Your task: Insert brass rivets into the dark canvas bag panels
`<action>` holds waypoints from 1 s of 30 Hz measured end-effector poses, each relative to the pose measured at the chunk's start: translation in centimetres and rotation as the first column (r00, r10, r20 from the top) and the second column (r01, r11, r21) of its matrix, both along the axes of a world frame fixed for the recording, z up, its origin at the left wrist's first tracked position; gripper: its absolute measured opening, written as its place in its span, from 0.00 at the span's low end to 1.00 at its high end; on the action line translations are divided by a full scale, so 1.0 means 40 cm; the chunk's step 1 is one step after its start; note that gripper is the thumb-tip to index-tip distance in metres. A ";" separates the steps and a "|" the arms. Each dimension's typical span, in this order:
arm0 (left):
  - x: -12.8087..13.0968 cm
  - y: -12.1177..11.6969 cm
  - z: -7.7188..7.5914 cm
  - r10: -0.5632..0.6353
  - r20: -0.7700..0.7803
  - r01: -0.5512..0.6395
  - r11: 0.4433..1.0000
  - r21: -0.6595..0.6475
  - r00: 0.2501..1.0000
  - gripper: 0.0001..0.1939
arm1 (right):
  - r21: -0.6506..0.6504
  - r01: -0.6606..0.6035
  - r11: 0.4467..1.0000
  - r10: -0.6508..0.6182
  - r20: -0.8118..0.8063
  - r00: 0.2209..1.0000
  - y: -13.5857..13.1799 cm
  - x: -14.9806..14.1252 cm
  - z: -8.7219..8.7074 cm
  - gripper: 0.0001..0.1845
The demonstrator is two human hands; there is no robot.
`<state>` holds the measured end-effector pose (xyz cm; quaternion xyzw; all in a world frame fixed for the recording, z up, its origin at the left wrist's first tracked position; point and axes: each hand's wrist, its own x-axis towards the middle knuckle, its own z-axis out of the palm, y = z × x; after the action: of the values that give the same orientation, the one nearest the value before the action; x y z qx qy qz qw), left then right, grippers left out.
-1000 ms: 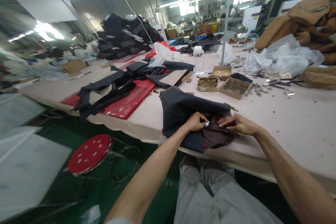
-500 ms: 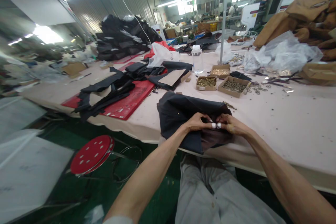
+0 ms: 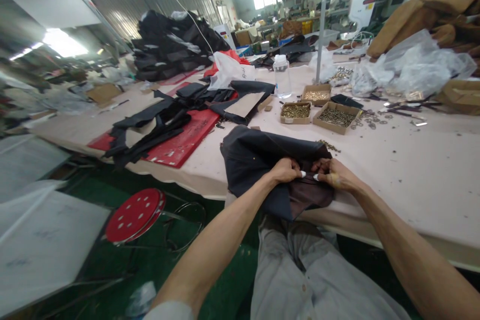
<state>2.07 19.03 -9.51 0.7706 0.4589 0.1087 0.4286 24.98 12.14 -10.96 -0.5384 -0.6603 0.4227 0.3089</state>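
Note:
A dark leather piece with a brown lining [image 3: 243,160] lies folded at the table's front edge, a small brass stud showing on its face. My left hand [image 3: 288,170] is closed on the brown lining near the middle, its thumb wrapped in white. Just to the right, my right hand [image 3: 332,172] pinches the same lining, its thumb also white-tipped. The two thumbs are a little apart, with a strip of lining between them. What the curled fingers do underneath is hidden. Small brass studs [image 3: 329,146] lie loose just behind the piece.
Cardboard boxes of brass fittings [image 3: 296,112], darker fittings [image 3: 336,119] and pale ones [image 3: 315,94] stand behind, beside a clear bottle [image 3: 282,77] and a metal pole [image 3: 321,35]. Black cut pieces [image 3: 150,120] lie on a red board [image 3: 187,145]. A red stool [image 3: 134,215] stands left.
My thumbs have drawn apart from nearly touching, and my left fingers have curled in more tightly. The leather piece stays almost in place; the view has shifted slightly.

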 end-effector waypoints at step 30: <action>0.069 0.003 0.065 0.145 -0.414 -0.115 0.989 0.098 0.899 0.21 | -0.014 0.067 0.998 -0.060 0.290 0.955 0.034 -0.043 0.012 0.03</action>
<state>4.84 19.17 -6.91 0.7582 0.5867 -0.0150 0.2841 23.27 13.50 -10.49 -0.6190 -0.6756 0.3370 0.2164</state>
